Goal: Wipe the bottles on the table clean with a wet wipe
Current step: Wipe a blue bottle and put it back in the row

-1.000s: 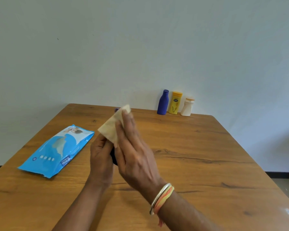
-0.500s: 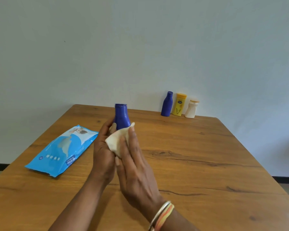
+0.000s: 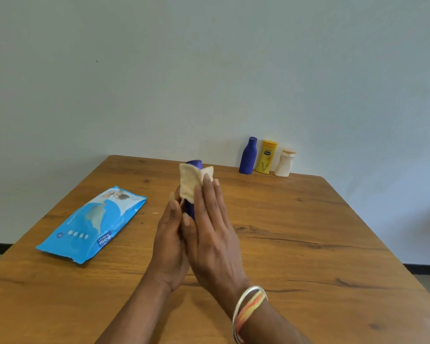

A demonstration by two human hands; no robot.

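The left hand [image 3: 169, 242] grips a blue bottle [image 3: 191, 209]; the right hand [image 3: 209, 232], fingers straight, presses a wet wipe [image 3: 190, 182] on it. Three bottles [image 3: 266, 157] at the tabletop's far edge look unwiped.

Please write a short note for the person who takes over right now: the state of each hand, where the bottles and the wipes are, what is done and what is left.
Left hand: grips the blue bottle in hand, held above the table.
Right hand: fingers straight, pressing the wet wipe against that bottle's upper part.
Far edge, by the wall: second blue bottle, yellow bottle, white bottle, all upright in a row.
Wipes pack: lying flat to the left.
Done: wiping of the held bottle is under way.
Left: finish it; whether the three in the row are already wiped cannot be told.
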